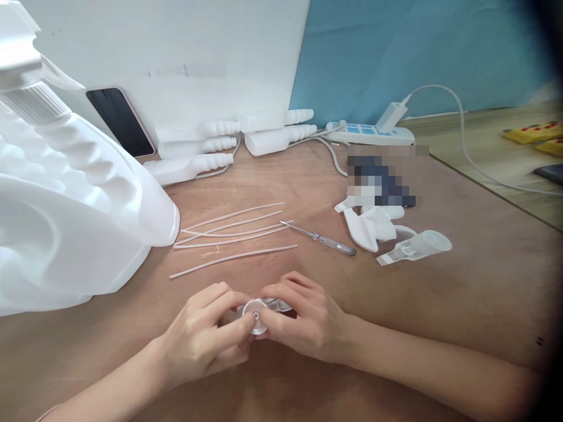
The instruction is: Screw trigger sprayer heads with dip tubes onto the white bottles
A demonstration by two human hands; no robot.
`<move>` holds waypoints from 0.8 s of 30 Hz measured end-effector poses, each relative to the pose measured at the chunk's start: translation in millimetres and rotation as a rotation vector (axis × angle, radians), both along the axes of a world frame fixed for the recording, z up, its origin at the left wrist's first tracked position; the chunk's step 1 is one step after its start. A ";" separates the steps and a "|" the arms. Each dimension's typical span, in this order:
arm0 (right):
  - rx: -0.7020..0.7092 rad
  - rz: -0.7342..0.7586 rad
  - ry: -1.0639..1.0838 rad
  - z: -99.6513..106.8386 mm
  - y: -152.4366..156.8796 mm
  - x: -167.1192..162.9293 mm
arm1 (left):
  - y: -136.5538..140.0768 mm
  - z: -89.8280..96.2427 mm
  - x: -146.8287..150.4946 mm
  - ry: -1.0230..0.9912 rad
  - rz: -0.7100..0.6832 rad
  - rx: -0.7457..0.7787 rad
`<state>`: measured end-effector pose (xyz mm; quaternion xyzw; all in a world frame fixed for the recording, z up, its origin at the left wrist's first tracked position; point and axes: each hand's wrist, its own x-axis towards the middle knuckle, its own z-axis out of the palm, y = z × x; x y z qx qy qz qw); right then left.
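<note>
Both hands grip a white trigger sprayer head point(256, 317) close to the table's near side. Its round end, with a small hole in the middle, faces me. Fingers of my left hand point(209, 328) close on its left, the thumb at the rim. On the other side my right hand point(310, 316) pinches it, and a clear part shows under the fingers. Much of the sprayer is hidden by the hands. Beyond them lie several thin white tubes point(233, 255) and a screwdriver point(328, 240) with a clear handle.
Large white bottles point(88, 234) stand at left, one with a trigger top. White sprayer parts point(373, 225) and a clear-ended piece point(416, 246) lie at right. Behind are a phone point(121, 121), several white ridged-neck pieces point(268, 140) and a power strip point(369, 133) with cables.
</note>
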<state>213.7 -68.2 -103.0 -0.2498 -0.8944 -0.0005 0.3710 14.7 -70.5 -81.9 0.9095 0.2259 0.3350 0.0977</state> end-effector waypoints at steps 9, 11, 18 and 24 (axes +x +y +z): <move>-0.143 0.035 0.010 10.9 1.7 -0.1 | 1.1 -1.3 0.7 -0.028 0.026 -0.021; -0.148 0.035 0.002 11.2 1.9 0.1 | 1.8 -1.7 1.3 -0.032 0.022 -0.029; -0.136 0.030 -0.001 7.7 1.0 0.8 | 1.8 -4.3 -1.1 0.027 0.073 -0.007; -0.133 0.060 -0.048 6.7 -0.2 2.8 | 0.1 -3.8 -3.4 0.034 0.077 0.005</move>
